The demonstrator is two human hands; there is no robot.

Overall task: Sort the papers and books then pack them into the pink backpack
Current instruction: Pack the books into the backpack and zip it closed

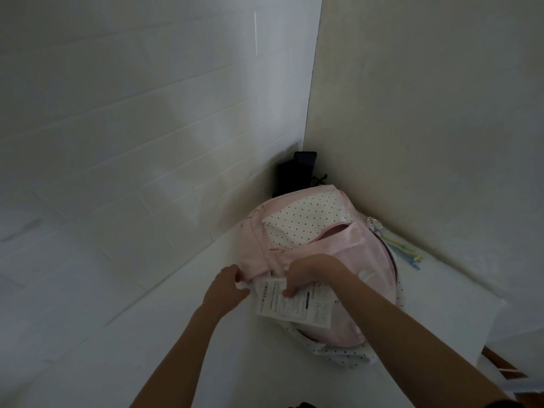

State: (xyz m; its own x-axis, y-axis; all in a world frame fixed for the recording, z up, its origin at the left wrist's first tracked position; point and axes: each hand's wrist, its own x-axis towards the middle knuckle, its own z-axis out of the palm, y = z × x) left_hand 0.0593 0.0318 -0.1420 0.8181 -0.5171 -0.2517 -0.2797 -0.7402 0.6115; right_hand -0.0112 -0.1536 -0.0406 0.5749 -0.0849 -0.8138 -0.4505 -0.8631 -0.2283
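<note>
The pink backpack point(318, 240), with a white dotted panel, lies on a white table point(164, 343) in the corner of two walls. A stack of printed papers point(294, 304) sticks out of its near opening. My left hand point(226, 287) grips the pink edge of the opening at the papers' left corner. My right hand point(306, 272) holds the top edge of the papers, thumb on the printed face and fingers curled over the far side. How deep the papers sit inside is hidden.
A black device point(297, 172) with a cable stands in the corner behind the backpack. Several coloured pens point(406, 251) lie to its right by the wall. The table's right edge point(488, 343) drops off, with something brown below.
</note>
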